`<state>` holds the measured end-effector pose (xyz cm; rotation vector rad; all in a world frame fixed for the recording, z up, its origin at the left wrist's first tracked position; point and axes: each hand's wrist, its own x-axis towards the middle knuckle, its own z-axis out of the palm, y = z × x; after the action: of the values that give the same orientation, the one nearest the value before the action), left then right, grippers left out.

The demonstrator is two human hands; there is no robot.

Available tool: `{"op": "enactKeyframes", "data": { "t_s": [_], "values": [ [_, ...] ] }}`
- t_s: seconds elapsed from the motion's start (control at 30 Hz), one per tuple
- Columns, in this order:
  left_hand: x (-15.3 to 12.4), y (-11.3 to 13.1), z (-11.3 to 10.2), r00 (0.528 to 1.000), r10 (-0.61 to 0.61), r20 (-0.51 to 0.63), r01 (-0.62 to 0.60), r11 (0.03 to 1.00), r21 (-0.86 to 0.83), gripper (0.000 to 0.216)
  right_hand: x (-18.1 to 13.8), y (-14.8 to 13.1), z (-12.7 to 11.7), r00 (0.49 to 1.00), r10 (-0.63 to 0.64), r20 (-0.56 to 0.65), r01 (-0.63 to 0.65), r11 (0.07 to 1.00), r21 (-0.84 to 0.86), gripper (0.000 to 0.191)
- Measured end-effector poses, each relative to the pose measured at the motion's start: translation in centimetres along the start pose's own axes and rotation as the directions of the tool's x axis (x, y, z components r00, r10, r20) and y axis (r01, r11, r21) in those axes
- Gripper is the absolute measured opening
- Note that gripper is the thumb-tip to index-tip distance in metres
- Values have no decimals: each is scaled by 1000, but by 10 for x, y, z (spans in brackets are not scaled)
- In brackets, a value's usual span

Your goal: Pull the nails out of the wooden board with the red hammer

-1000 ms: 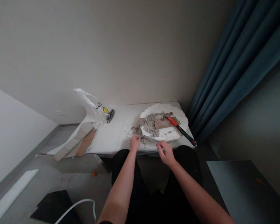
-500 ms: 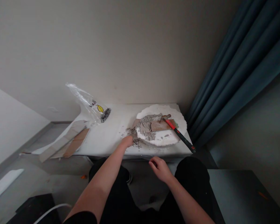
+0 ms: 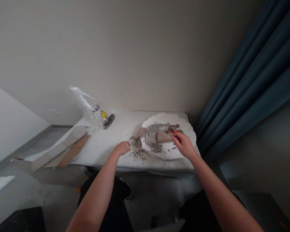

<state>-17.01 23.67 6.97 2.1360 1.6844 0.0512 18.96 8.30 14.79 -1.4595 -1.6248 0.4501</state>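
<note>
My right hand (image 3: 182,145) is closed around the handle of a hammer (image 3: 174,131); its rusty head (image 3: 172,127) and a bit of red show past my fingers, while the rest of the handle is hidden. Beneath it is a flat brown board (image 3: 164,137) on a rough white slab (image 3: 169,155), with grey crumbled rubble (image 3: 154,131) heaped beside the board. My left hand (image 3: 122,148) is closed at the slab's left, low over the table, with a small pale spot at its fingertips. Thin dark nails (image 3: 138,155) lie scattered just right of it.
The white-covered table (image 3: 111,138) stands against the wall. A clear plastic bag (image 3: 93,109) with dark bits at its bottom sits at the back left. Cardboard pieces (image 3: 74,150) overhang the left end. A blue curtain (image 3: 241,93) hangs at the right.
My right hand has moved from my lap up and forward onto the hammer and taken hold of it. My left hand has shifted left, away from the nails.
</note>
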Motion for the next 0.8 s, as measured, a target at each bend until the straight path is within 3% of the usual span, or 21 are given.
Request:
{"op": "enactKeyframes", "data": {
  "t_s": [0.1,0.17,0.2,0.3,0.4,0.57,0.8],
  "values": [
    [5,4,-15,981,-54,-187,10,974,-228,12,-1,19,-17,992,83,-94,-90,993,-77,31],
    [11,16,-21,969,-72,-236,-44,890,-453,13,-13,33,-23,966,196,-171,-227,956,-185,34],
    [15,26,-22,969,-75,-237,-76,820,-567,18,-18,39,-25,959,227,-172,-269,920,-284,33],
    [25,63,-19,980,-33,-197,-145,561,-815,38,-24,48,-28,967,251,-51,-237,799,-552,28],
    [32,103,-10,973,157,-169,-221,423,-879,56,-19,47,-27,943,331,-26,-262,693,-672,32],
    [49,144,11,939,271,-211,-323,485,-813,45,-17,39,-22,895,447,17,-290,608,-739,38],
    [75,162,38,905,330,-270,-423,618,-663,24,-14,47,-12,815,579,-16,-372,501,-781,41]
  ]
}}
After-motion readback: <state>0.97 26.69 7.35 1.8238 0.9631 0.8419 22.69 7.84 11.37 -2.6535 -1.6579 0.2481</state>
